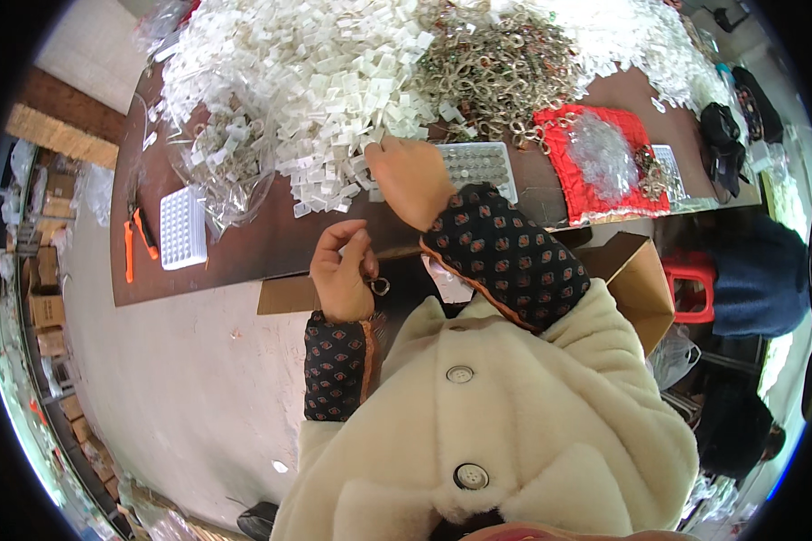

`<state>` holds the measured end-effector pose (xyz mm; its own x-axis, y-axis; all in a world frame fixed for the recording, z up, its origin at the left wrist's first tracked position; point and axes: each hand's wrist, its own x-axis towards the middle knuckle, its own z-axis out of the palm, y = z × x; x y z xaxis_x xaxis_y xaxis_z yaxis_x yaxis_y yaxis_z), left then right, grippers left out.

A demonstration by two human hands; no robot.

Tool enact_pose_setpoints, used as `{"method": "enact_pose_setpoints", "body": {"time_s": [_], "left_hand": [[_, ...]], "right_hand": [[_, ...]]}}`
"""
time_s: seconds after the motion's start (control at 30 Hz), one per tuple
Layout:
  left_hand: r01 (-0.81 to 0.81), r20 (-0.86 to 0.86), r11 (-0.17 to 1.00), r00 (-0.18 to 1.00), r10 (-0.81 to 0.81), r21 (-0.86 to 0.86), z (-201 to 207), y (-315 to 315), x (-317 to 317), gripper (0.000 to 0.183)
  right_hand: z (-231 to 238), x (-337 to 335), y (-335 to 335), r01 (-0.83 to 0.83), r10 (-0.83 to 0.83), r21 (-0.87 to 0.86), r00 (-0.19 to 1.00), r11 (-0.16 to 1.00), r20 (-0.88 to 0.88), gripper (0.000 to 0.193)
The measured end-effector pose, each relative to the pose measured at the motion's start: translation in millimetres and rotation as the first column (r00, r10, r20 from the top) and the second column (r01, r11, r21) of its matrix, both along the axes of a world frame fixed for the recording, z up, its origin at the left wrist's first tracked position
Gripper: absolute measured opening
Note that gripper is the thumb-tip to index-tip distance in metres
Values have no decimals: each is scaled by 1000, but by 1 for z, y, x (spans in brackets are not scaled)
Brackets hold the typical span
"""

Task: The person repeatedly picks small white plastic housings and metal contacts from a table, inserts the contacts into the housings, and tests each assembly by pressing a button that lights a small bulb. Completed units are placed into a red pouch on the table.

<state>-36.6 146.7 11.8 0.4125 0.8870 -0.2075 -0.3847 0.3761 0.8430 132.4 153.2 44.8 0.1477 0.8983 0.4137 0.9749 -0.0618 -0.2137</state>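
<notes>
- Holding, by all appearances, a small metal ring (380,286) in the left hand (338,270): fingers curled narrow, thumb close to forefinger, near the front edge of the worktop (253,257).
- Hanging below the curled fingertips, to their right; almost round, so with hardly any long axis, and too small to tell which way any clasp points.
- Bent inward over the worktop with the right hand (413,180), fingertips at the near side of the white plastic pieces (352,99); cannot tell whether pinching one or only touching.
- Hinging, as a judgement, on one line: from ring to right fingertips, straight toward the far edge. Left hand nearer the ring, right hand nearer the pieces.
- Lying at mixed angles among the pieces, without any shared long axis.
- Farther out: past the right hand, toward the far edge, a heap of metal rings (505,72); by the front left corner, orange-handled pliers (129,250), handles toward the front edge.
</notes>
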Motion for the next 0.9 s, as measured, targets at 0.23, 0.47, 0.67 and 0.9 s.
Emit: {"method": "enact_pose_setpoints", "body": {"time_s": [0.23,0.47,0.67,0.9], "left_hand": [[55,-57,943,998,-38,328,0,-15,11,37],[131,177,985,973,-149,108,4,-29,29,15],[164,193,986,969,-157,-21,6,-33,40,16],[90,32,991,996,-87,-96,10,-28,31,15]], "right_hand": [[29,-3,-64,-89,-69,-124,469,988,-881,21],[32,44,-96,4,-86,-97,496,995,-864,15],[16,107,-36,-13,64,172,954,985,-292,12],[-8,97,11,121,-118,-137,993,983,32,22]]}}
